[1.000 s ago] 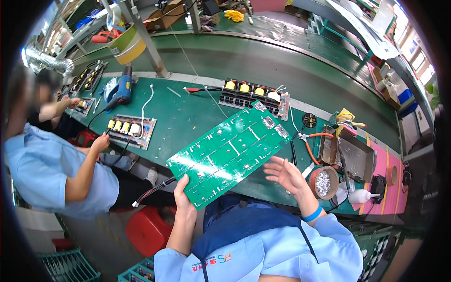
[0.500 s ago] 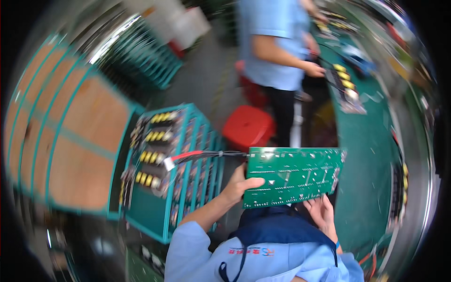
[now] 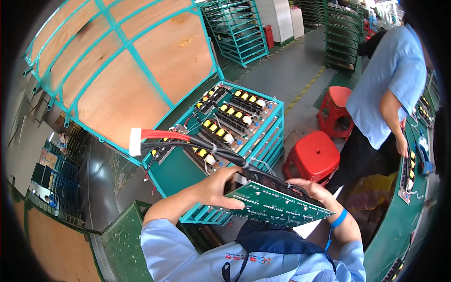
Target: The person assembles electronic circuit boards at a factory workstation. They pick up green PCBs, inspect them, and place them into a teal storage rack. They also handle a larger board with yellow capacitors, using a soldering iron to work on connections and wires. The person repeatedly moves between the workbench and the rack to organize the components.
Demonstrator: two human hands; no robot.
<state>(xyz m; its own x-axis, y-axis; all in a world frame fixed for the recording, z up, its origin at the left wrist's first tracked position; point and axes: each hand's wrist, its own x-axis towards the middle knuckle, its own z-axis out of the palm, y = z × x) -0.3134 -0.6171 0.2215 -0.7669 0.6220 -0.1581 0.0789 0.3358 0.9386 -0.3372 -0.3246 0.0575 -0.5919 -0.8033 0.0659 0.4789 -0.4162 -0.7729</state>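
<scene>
A large plywood panel in a teal metal frame [image 3: 127, 70] leans at the upper left, the biggest thing in view. Below it stands a teal metal rack cart [image 3: 275, 136] whose top shelf carries assembled circuit boards with yellow coils [image 3: 235, 115]; three rows of them can be counted, though how many boards make up each row cannot be told. Further shelves show beneath at the cart's right edge. Two more teal racks [image 3: 239, 28] stand farther off on the grey floor.

At the right, a second person in a light blue shirt [image 3: 394, 70] bends over a long green counter [image 3: 399, 221] with more boards on it. Two red plastic stools [image 3: 312, 155] sit between that person and the cart, one nearer, one behind.

One large green rectangular circuit board [image 3: 277, 207] is held in the air in front of the wearer's chest, just this side of the cart, tilted with its solder side up. The left hand [image 3: 218, 185] grips its near left edge, thumb on top and fingers curled under the rim. The right hand [image 3: 312, 190] holds the far right edge, fingers wrapped over the rim; a blue band circles that wrist.

From the board's far edge one bundle of red and black wires [image 3: 188, 141] arches leftward over the cart, ending in one white plastic connector [image 3: 135, 141].
</scene>
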